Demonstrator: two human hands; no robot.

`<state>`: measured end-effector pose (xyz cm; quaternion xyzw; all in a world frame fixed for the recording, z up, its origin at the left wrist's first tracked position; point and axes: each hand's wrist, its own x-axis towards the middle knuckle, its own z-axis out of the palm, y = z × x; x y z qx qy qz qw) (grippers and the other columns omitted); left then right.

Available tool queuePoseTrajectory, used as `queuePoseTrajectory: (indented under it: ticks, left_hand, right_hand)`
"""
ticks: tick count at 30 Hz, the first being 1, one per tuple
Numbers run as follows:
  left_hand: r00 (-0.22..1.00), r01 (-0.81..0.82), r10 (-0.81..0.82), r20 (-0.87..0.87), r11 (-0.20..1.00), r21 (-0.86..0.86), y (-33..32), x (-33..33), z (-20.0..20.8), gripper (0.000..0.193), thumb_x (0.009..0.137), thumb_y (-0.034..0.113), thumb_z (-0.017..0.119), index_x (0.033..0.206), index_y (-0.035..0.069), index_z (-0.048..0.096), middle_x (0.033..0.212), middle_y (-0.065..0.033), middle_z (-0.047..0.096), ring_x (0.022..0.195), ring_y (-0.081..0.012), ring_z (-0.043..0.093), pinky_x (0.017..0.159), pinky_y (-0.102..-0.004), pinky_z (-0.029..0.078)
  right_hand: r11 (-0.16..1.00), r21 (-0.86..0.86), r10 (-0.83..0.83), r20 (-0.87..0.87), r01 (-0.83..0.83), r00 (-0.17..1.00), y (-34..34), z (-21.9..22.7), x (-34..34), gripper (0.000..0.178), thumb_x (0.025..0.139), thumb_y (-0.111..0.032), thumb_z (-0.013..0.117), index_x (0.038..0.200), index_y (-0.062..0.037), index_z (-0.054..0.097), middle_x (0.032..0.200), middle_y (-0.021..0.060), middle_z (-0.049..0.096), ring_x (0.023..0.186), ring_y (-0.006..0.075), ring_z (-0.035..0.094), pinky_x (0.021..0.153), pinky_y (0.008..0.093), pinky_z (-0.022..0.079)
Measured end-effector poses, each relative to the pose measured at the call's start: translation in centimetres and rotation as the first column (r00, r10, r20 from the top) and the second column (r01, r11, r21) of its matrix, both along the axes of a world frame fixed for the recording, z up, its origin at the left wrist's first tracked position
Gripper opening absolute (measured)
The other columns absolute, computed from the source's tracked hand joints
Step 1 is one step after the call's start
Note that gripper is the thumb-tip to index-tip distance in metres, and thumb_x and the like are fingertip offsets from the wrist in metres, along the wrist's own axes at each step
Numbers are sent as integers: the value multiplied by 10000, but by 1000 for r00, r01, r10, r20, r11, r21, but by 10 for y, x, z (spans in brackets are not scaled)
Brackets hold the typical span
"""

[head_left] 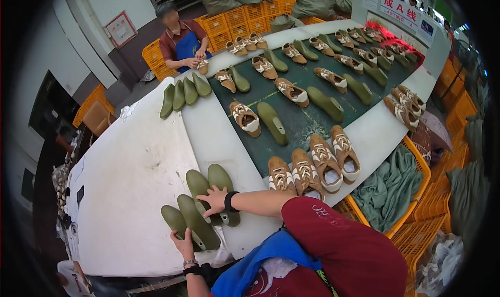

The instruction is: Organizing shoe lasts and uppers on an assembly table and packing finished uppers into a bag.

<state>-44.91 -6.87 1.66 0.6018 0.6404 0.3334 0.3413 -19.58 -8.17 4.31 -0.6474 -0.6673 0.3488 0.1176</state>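
Four olive-green shoe lasts stand side by side at the near edge of the white table. My left hand [183, 246] is at the near end of the leftmost shoe last [174, 219], thumb and finger gripping its sides. Beside it stands a larger shoe last [199, 224], untouched by that hand. My right hand [216, 199] reaches across from the right, fingers spread over the third shoe last [197, 183]. Its wrist passes above the rightmost shoe last [221, 176], partly covering it.
Brown sneakers [307, 172] line the right ledge. A green conveyor belt [302, 122] carries sneakers and lasts. More lasts [190, 91] stand at the table's far edge. A co-worker [185, 41] handles a shoe there. Orange crates [416, 180] stand at right.
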Motion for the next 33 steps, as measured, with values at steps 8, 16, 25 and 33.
queuePoseTrajectory:
  ticks: [8, 16, 25, 33]
  left_hand:
    - [951, 94, -83, 296, 995, -22, 10, -1, -12, 561, 792, 115, 657, 1261, 41, 357, 1240, -147, 430, 1071, -241, 461, 912, -329, 395]
    - [968, 118, -108, 226, 992, -32, -43, 44, -22, 635, 695, -41, 520, 1289, 52, 315, 1235, -188, 415, 1093, -285, 460, 971, -359, 353]
    - [937, 343, -329, -120, 932, 116, -2, 99, -22, 560, 841, 237, 583, 1272, -25, 340, 1265, -268, 372, 1203, -360, 352, 1017, -420, 276]
    - [570, 672, -249, -783, 690, 270, -48, 138, -6, 522, 864, 461, 492, 1249, 110, 467, 1303, -175, 420, 1194, -322, 398, 1002, -496, 248]
  right_hand:
    - [998, -53, -8, 73, 12, 997, 1, 8, -3, 901, 646, -608, 659, 1394, -353, 226, 1361, 203, 342, 1285, 439, 238, 913, 703, 245]
    - [1000, -1, 5, 68, -5, 998, -38, -7, 52, 908, 625, -598, 668, 1385, -328, 250, 1261, 129, 500, 1249, 404, 311, 875, 716, 269]
    - [987, 47, -154, 52, 152, 987, -52, -2, 89, 859, 651, -544, 669, 1376, -268, 299, 1244, 178, 471, 1244, 389, 312, 908, 664, 298]
    - [875, 484, 58, -158, 26, 986, -172, 22, 139, 415, 749, -289, 637, 1087, -51, 590, 961, 221, 603, 924, 360, 574, 811, 416, 455]
